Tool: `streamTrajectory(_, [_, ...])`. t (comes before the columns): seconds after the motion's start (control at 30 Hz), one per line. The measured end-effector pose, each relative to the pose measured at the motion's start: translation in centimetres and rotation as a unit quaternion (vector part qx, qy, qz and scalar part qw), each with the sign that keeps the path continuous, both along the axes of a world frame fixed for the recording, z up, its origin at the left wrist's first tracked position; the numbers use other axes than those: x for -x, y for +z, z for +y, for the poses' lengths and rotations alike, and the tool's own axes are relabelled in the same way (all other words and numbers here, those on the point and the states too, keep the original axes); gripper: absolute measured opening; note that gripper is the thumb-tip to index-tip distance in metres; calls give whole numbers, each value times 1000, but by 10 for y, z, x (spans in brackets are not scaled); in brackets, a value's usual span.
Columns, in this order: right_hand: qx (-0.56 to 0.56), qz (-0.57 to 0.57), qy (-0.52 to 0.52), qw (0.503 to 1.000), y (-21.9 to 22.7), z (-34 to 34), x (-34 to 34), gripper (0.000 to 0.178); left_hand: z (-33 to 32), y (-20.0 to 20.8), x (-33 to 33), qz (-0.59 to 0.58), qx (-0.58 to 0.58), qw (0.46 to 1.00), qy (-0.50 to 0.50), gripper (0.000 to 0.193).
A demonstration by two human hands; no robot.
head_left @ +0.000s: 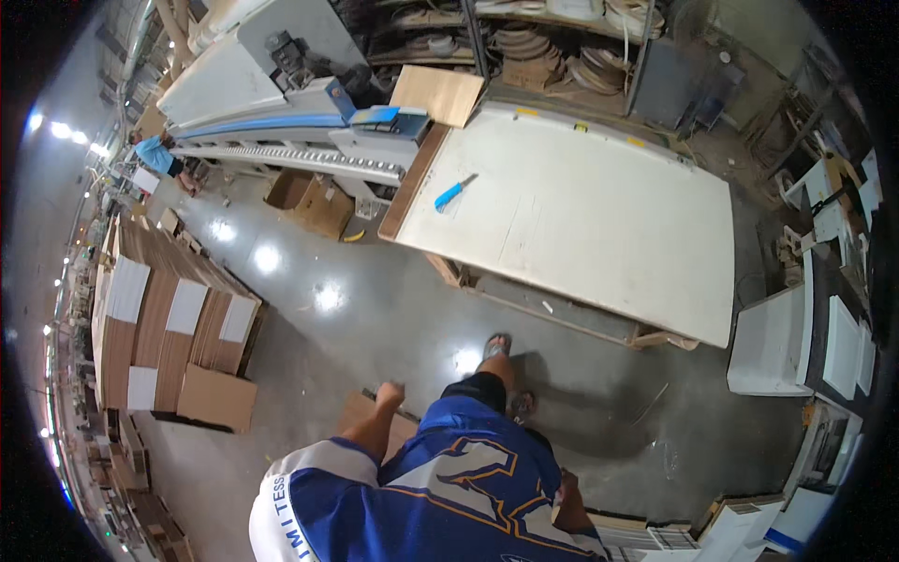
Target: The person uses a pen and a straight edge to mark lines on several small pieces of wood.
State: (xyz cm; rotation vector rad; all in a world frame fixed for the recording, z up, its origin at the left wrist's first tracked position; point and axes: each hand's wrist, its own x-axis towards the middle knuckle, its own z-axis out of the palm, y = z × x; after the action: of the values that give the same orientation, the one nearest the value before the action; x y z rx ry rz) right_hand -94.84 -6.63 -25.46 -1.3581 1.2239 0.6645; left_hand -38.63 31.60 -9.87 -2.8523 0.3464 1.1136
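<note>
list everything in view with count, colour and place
worktable: one, white top, right of centre
blue-handled tool: one, blue, on worktable's left part
wooden board: one, tan, worktable's far left corner
long machine: one, white and blue, upper left
cardboard box: at least one, brown, below machine
panel stacks: several, brown and white, left
white units: several, white, right edge
co-worker: one, blue top, far left
brown panel: at least one, brown, lower centre
jersey: one, blue and white, lower centre
left hand: one, bare, lower centre
right hand: one, bare, partly hidden, jersey's right
</note>
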Motion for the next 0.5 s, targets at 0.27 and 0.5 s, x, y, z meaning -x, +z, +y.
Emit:
streamTrajectory(0.27, [-30,-33,-221,974,53,-18,-75,54,19,-34,-35,-57,-31,960,274,56])
streamTrajectory(0.5, [91,-110,-211,967,67,-95,-177,52,-130,42,-145,-82,475,670,565,38])
